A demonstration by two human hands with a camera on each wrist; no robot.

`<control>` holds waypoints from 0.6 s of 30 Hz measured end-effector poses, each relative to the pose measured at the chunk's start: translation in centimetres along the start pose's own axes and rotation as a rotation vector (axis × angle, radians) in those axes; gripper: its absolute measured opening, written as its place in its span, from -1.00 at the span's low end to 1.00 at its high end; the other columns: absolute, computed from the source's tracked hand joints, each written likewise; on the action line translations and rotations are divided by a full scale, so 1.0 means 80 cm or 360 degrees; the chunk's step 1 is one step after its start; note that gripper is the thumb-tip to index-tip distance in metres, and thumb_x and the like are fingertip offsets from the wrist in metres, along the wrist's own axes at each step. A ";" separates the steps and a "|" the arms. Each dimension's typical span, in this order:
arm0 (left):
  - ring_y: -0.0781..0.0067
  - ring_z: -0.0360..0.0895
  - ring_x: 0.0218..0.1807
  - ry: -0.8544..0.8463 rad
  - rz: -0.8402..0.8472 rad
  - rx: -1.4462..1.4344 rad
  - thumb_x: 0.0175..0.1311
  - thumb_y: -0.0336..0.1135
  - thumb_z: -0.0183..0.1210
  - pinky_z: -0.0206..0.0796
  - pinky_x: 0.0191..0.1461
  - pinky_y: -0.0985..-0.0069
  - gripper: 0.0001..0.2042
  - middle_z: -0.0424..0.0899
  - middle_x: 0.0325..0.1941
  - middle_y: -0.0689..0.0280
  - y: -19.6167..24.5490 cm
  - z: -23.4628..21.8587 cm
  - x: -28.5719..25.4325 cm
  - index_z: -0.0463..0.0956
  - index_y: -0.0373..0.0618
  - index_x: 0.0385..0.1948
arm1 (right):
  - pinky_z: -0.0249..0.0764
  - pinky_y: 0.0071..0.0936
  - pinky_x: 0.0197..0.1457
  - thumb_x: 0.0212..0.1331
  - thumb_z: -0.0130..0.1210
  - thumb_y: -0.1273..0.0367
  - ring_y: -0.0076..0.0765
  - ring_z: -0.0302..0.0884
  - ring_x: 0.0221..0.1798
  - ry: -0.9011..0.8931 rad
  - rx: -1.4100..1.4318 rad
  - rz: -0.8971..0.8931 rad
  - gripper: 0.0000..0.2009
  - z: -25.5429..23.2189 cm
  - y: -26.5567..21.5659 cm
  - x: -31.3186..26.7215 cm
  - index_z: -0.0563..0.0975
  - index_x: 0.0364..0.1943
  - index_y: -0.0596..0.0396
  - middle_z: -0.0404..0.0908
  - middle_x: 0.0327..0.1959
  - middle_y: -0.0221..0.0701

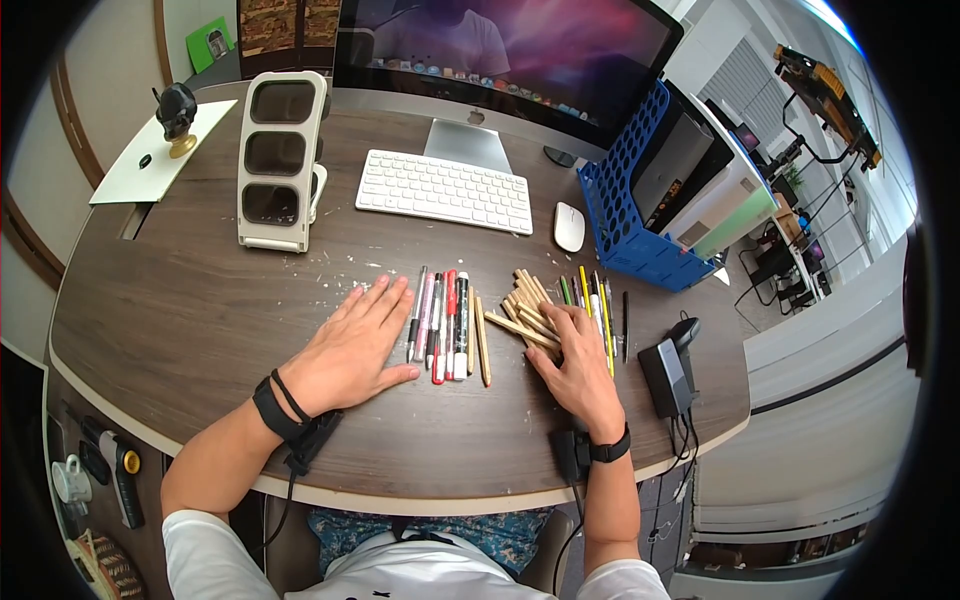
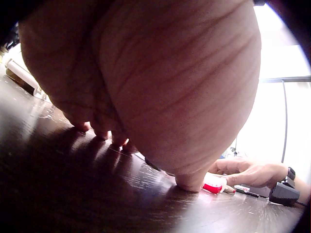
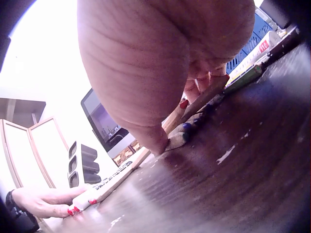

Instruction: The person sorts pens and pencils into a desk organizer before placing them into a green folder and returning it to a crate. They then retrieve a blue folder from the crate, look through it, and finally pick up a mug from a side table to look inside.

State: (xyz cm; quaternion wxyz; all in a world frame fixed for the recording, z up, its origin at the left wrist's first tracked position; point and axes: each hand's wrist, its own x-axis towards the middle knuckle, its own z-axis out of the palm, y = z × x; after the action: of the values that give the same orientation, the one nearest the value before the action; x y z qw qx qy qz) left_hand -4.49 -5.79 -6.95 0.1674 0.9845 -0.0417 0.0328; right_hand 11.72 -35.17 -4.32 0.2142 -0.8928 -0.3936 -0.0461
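My left hand (image 1: 350,345) lies palm down on the desk with fingers straight, just left of a row of pens. In that row are a red pen (image 1: 450,315) and a black-and-white marker (image 1: 461,330), with two wooden pencils (image 1: 483,340) along its right side. My right hand (image 1: 582,370) reaches over a heap of wooden pencils (image 1: 527,292), holding some between thumb and bent fingers. Seen from the right wrist, the thumb tip meets a pencil end (image 3: 179,140). More pens and a yellow pencil (image 1: 586,290) lie beyond this hand, partly hidden by it.
A white keyboard (image 1: 445,190) and mouse (image 1: 569,227) sit before the monitor (image 1: 500,45). A beige three-slot organizer (image 1: 283,127) stands at left, a blue file holder (image 1: 650,255) at right. A black power adapter (image 1: 663,378) lies near the right edge. Pale scraps dot the desk.
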 end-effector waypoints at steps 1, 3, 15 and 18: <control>-0.12 -0.09 0.78 0.0000 0.0000 0.0001 0.48 0.15 0.25 -0.15 0.80 0.02 -0.07 0.05 0.75 -0.11 0.000 0.000 0.000 0.04 -0.36 0.63 | 0.40 -0.05 0.44 0.20 0.41 0.34 0.14 0.44 0.30 0.0001 -0.0007 -0.0010 -0.39 0.000 0.000 0.000 0.52 0.35 0.18 0.52 0.24 -0.06; -0.12 -0.09 0.79 -0.0013 -0.0005 0.0004 0.48 0.16 0.24 -0.17 0.80 0.02 -0.07 0.04 0.75 -0.11 -0.001 0.000 0.000 0.03 -0.36 0.63 | 0.40 -0.05 0.44 0.20 0.41 0.34 0.14 0.44 0.31 -0.0004 -0.0005 -0.0006 -0.39 0.000 0.001 -0.001 0.52 0.36 0.18 0.52 0.25 -0.06; -0.14 -0.08 0.78 -0.0005 0.0013 0.0041 0.50 0.21 0.20 -0.15 0.80 0.02 -0.06 0.05 0.75 -0.14 -0.002 0.001 0.000 0.04 -0.36 0.63 | 0.39 -0.06 0.44 0.21 0.41 0.32 0.13 0.45 0.31 0.0055 0.0032 -0.0028 -0.43 0.006 0.011 -0.004 0.55 0.32 0.17 0.55 0.24 -0.09; -0.15 -0.08 0.78 0.0005 0.0018 0.0054 0.50 0.23 0.18 -0.15 0.79 0.02 -0.06 0.04 0.74 -0.15 -0.004 0.005 0.001 0.04 -0.36 0.63 | 0.40 -0.06 0.43 0.21 0.41 0.32 0.11 0.47 0.29 0.0065 0.0068 -0.0002 -0.45 0.006 0.010 -0.003 0.57 0.30 0.15 0.57 0.21 -0.11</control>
State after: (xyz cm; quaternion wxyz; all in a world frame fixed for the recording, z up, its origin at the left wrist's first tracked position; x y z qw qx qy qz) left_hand -4.38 -5.62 -7.43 0.1505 0.9869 -0.0466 0.0359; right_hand 12.10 -35.59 -5.11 0.2412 -0.8866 -0.3907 -0.0561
